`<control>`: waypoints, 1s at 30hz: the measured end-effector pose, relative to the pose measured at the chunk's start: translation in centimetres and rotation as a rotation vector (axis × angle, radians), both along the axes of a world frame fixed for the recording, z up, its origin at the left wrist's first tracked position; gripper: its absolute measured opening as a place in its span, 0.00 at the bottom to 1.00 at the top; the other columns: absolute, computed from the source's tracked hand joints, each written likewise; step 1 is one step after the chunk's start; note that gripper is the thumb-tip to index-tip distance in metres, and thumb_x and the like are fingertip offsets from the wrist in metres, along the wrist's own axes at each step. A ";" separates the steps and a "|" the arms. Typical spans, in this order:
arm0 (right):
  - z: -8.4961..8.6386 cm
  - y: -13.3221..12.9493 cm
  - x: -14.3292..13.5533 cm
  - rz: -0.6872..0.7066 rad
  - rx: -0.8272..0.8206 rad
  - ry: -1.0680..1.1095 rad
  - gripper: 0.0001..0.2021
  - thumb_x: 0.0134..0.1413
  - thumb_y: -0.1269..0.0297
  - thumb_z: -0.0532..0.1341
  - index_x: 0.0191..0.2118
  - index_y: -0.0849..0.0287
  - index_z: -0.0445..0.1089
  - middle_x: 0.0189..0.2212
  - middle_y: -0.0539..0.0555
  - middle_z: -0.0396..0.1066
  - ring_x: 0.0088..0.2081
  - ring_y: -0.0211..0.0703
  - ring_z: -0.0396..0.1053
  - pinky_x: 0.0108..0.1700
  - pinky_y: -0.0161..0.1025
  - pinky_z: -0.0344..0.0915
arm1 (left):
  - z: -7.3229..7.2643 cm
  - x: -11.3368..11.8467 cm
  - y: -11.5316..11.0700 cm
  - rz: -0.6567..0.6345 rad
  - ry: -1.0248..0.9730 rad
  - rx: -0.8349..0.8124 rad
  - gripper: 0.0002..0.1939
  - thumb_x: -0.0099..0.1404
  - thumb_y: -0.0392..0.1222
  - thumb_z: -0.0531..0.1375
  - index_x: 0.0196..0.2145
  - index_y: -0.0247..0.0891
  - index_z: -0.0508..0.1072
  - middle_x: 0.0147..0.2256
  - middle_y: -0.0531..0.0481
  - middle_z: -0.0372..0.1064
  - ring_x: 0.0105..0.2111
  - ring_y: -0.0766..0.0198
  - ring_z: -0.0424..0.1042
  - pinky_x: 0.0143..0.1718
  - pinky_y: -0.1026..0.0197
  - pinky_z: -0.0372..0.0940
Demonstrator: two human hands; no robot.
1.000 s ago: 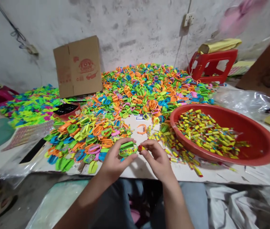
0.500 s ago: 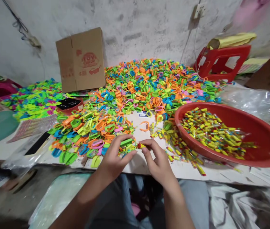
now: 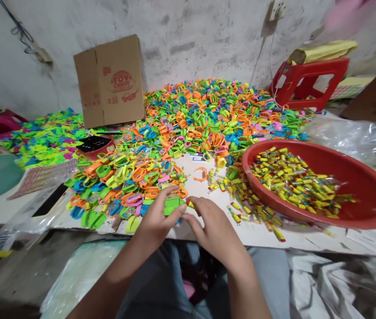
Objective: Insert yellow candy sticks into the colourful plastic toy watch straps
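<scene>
My left hand (image 3: pixel 157 221) is closed round a green toy watch (image 3: pixel 172 204), its flat face turned towards me. Close beside it, my right hand (image 3: pixel 215 227) pinches a small yellow and red candy tube (image 3: pixel 189 203) against the watch's right end; fingers partly hide where they meet. An orange toy watch (image 3: pixel 200 174) lies alone on the white table beyond my hands. Many toy watches in mixed colours form a heap (image 3: pixel 138 175) to the left. Loose yellow candy tubes (image 3: pixel 244 208) are scattered at the right, next to my right hand.
A wide red basin (image 3: pixel 372 186) with more candy tubes stands at the right. Behind, a large watch pile (image 3: pixel 204 106) reaches the wall, beside a cardboard box (image 3: pixel 111 84) and a red stool (image 3: pixel 311 82). A dark phone-like slab (image 3: pixel 51 200) lies at the left.
The green watch has turned so its flat face shows more. My right hand has shifted slightly left, bringing the candy tube against the watch. The view has moved slightly.
</scene>
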State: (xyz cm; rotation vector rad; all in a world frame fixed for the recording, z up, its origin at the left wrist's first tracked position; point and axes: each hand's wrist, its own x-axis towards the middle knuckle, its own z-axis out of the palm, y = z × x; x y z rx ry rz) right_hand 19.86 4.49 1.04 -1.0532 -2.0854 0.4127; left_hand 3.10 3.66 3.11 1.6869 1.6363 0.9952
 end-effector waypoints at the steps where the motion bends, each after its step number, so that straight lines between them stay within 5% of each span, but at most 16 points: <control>1: 0.1 0.0 -0.1 -0.018 -0.021 -0.063 0.11 0.61 0.63 0.58 0.46 0.62 0.67 0.37 0.59 0.73 0.38 0.49 0.70 0.39 0.41 0.63 | 0.0 -0.2 0.1 -0.010 -0.010 -0.040 0.25 0.61 0.49 0.59 0.55 0.41 0.65 0.53 0.45 0.68 0.52 0.55 0.68 0.52 0.56 0.64; 5: -0.2 0.3 -0.8 0.000 -0.085 -0.234 0.07 0.58 0.62 0.60 0.31 0.58 0.68 0.25 0.52 0.71 0.29 0.45 0.69 0.30 0.37 0.55 | -0.2 -1.1 0.4 -0.057 -0.017 -0.168 0.26 0.60 0.51 0.59 0.54 0.40 0.67 0.51 0.45 0.70 0.53 0.53 0.68 0.53 0.55 0.64; 8: -0.9 1.0 -1.3 0.036 -0.088 -0.234 0.08 0.59 0.63 0.59 0.30 0.58 0.69 0.23 0.50 0.70 0.28 0.42 0.68 0.29 0.36 0.53 | -0.5 -1.5 0.9 -0.093 0.004 -0.197 0.22 0.61 0.52 0.58 0.50 0.40 0.70 0.50 0.46 0.71 0.53 0.53 0.68 0.53 0.55 0.64; 11: -1.9 2.1 -0.8 -0.017 -0.079 -0.194 0.07 0.60 0.60 0.59 0.37 0.58 0.70 0.31 0.54 0.72 0.34 0.45 0.69 0.34 0.37 0.58 | -0.9 -1.5 1.7 -0.108 0.123 -0.144 0.21 0.62 0.52 0.57 0.51 0.41 0.69 0.50 0.47 0.71 0.51 0.55 0.69 0.52 0.55 0.64; 15: -3.2 3.6 2.9 -0.203 -0.087 -0.052 0.21 0.58 0.53 0.60 0.51 0.62 0.67 0.44 0.61 0.71 0.45 0.52 0.68 0.46 0.44 0.62 | -2.2 -1.2 3.4 -0.091 0.486 0.109 0.19 0.64 0.47 0.58 0.51 0.40 0.69 0.52 0.45 0.70 0.53 0.54 0.66 0.55 0.51 0.60; 22: -5.0 3.6 11.2 -0.517 -0.543 -0.134 0.13 0.61 0.58 0.54 0.43 0.57 0.73 0.39 0.57 0.76 0.39 0.50 0.72 0.38 0.40 0.63 | -4.5 -1.1 4.6 -0.082 0.901 0.179 0.15 0.64 0.44 0.58 0.48 0.40 0.73 0.48 0.43 0.72 0.49 0.50 0.65 0.48 0.48 0.59; 26: -6.2 3.6 11.7 -0.441 -0.786 -0.279 0.11 0.60 0.65 0.55 0.41 0.57 0.75 0.34 0.57 0.76 0.35 0.48 0.73 0.33 0.37 0.60 | -4.4 -0.5 4.3 -0.061 0.957 0.166 0.18 0.65 0.46 0.56 0.50 0.39 0.72 0.51 0.39 0.68 0.50 0.47 0.64 0.47 0.47 0.58; 30: -6.7 4.2 10.7 -0.389 -0.804 -0.269 0.07 0.56 0.66 0.59 0.37 0.57 0.75 0.29 0.55 0.75 0.30 0.44 0.71 0.30 0.35 0.58 | -3.9 1.0 5.1 -0.090 0.886 0.206 0.19 0.65 0.46 0.55 0.51 0.38 0.72 0.52 0.38 0.66 0.52 0.46 0.62 0.49 0.45 0.57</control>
